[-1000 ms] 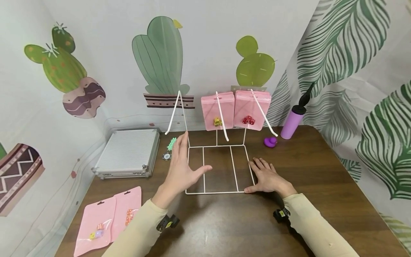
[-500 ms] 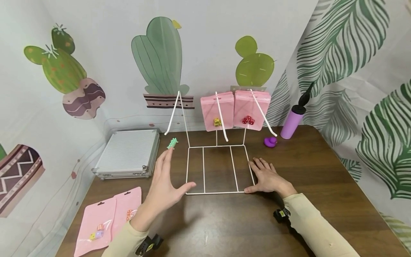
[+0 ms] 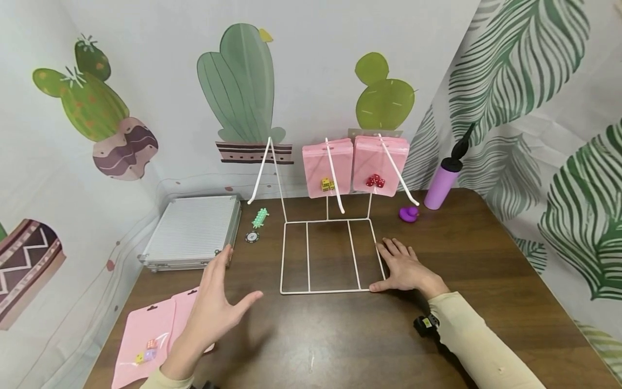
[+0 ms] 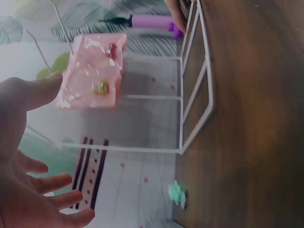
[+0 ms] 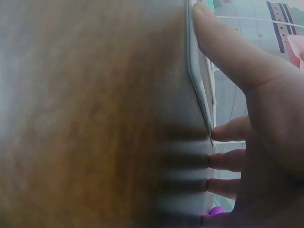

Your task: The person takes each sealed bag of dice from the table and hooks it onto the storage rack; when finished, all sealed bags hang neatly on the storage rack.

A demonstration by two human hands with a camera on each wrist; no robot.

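Note:
A white wire display rack (image 3: 320, 292) stands on the wooden table. Pink pouches (image 3: 316, 167) with yellow dice hang on its middle hook, and pink pouches (image 3: 367, 162) with red dice hang on the right one; the left hook bears nothing. My right hand (image 3: 405, 270) rests with spread fingers at the rack's front right corner; in the right wrist view the thumb (image 5: 228, 47) touches the wire. My left hand (image 3: 209, 313) is in the air left of the rack, fingers extended and thumb apart, holding nothing. It partly covers two pink pouches (image 3: 138, 324) lying on the table.
At the back left lies a silver case (image 3: 194, 229). Beside it are a green bumpy toy (image 3: 260, 218) and a poker chip (image 3: 252, 236). A purple rubber duck (image 3: 408, 214) and a purple hand pump (image 3: 441, 186) stand at the back right. Printed cloth hangs behind.
My left hand has moved from the rack's left side down and left, toward the pouches on the table. My right hand has stayed at the rack's corner.

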